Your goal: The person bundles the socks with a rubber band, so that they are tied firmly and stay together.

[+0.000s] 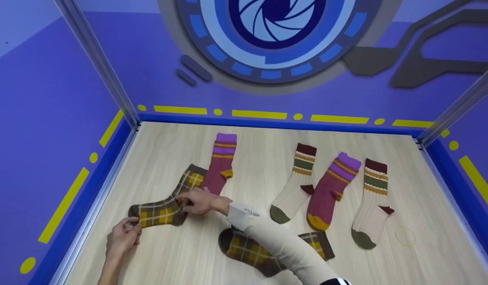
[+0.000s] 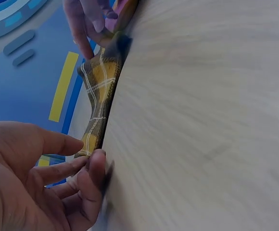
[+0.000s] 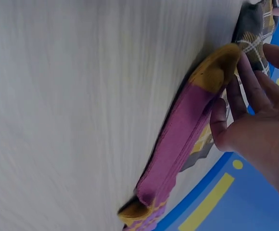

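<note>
A brown and yellow plaid sock (image 1: 159, 211) lies flat at the left of the table, toe to the left. My left hand (image 1: 123, 237) pinches the edge of its toe between thumb and fingertips, also seen close up in the left wrist view. Over its ankle and heel is my right hand (image 1: 198, 200), index finger extended and touching the fabric, the other fingers loosely bent. Beside that hand lies a maroon sock with a purple cuff (image 1: 224, 158). Its mustard toe (image 3: 216, 67) is under the right fingers in the right wrist view and hidden in the head view.
Another plaid sock (image 1: 248, 249) lies partly beneath my right forearm. Farther right are a cream sock with a green toe (image 1: 289, 198), a second maroon sock (image 1: 327, 194) and a second cream sock (image 1: 372, 209). A thin yellow rubber band (image 1: 396, 233) lies near them. Blue walls (image 1: 149, 71) enclose the table.
</note>
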Demonstrator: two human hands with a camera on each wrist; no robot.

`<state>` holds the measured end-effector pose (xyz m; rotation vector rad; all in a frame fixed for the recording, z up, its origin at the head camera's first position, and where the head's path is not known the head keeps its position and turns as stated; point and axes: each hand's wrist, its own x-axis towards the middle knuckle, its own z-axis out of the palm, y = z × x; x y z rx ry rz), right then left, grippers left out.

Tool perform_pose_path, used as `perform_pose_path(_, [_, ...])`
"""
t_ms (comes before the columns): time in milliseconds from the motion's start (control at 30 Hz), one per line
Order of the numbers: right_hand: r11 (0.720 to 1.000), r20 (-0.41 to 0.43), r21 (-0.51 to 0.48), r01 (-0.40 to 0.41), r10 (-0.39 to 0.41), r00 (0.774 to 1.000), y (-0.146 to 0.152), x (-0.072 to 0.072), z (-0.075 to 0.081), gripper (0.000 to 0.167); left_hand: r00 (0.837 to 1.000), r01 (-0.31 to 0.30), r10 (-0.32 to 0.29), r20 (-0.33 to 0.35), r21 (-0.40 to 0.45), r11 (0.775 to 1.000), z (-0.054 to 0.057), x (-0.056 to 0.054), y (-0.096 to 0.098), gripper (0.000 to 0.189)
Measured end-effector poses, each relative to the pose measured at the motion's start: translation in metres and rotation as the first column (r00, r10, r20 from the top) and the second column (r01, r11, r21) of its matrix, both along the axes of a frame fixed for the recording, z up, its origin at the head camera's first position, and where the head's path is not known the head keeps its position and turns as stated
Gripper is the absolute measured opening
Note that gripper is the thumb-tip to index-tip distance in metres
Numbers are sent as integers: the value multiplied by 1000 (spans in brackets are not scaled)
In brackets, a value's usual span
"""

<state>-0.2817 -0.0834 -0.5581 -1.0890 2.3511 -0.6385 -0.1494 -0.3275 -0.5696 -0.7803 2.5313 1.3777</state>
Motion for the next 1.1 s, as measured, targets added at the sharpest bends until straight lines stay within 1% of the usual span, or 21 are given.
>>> perform_pose_path(67, [998,-12,-60,19,-20,1000,0,-5,0,42,1000,-12,12,-1,-77,997,-1,0,-3,36])
perform_pose_path(100, [994,-14,-101,50,-52,999,1,-8,-1,39,1000,-16,15,-3,-112,994,-1,0,-4,34])
perform_pose_path(167, [972,-20,-189,141,-147,989,2,-16,-3,34,1000,-29,29,2,-157,987,-3,0,-6,30])
perform_pose_path(233, [937,-31,-253,239,-255,966,4,-23,-7,31,999,-40,43,12,-187,981,-5,0,-6,26])
perform_pose_path(300, [906,-49,-270,325,-350,935,6,-29,-10,32,998,-50,55,14,-217,975,-6,-1,-6,24])
perform_pose_path(367, [890,-79,-245,385,-414,907,8,-33,-12,35,998,-61,62,-1,-246,967,-8,0,-6,22])
perform_pose_path(400, [888,-98,-217,406,-434,896,9,-34,-13,36,998,-65,65,-12,-259,964,-9,0,-6,22])
perform_pose_path(467, [893,-155,-148,426,-446,881,9,-35,-17,37,997,-78,71,-36,-283,956,-11,0,-6,24])
perform_pose_path(567, [906,-284,-47,421,-417,864,9,-35,-25,36,994,-99,83,-67,-289,952,-14,1,-4,29])
perform_pose_path(633, [909,-364,-19,417,-395,844,9,-34,-29,33,993,-109,89,-82,-291,950,-15,0,-1,35])
perform_pose_path(700, [903,-399,-24,430,-403,824,8,-34,-31,30,991,-117,94,-92,-291,949,-15,0,0,42])
perform_pose_path(800, [880,-387,-62,471,-456,802,7,-35,-31,24,992,-103,80,-93,-285,953,-14,-2,0,52])
perform_pose_path(867, [860,-364,-78,505,-496,788,7,-37,-32,23,994,-90,68,-87,-276,957,-12,-3,-1,61])
perform_pose_path(933, [836,-331,-87,541,-537,776,6,-38,-33,26,996,-70,54,-69,-263,962,-11,-5,-3,72])
perform_pose_path(1000, [817,-299,-88,570,-567,767,6,-39,-33,34,998,-50,39,-47,-254,966,-9,-8,-5,78])
perform_pose_path(1067, [806,-270,-80,586,-584,766,5,-40,-33,39,999,-28,22,-28,-249,968,-8,-10,-7,78])
perform_pose_path(1100, [807,-263,-69,586,-581,770,5,-40,-32,42,1000,-20,15,-21,-246,969,-7,-11,-8,76])
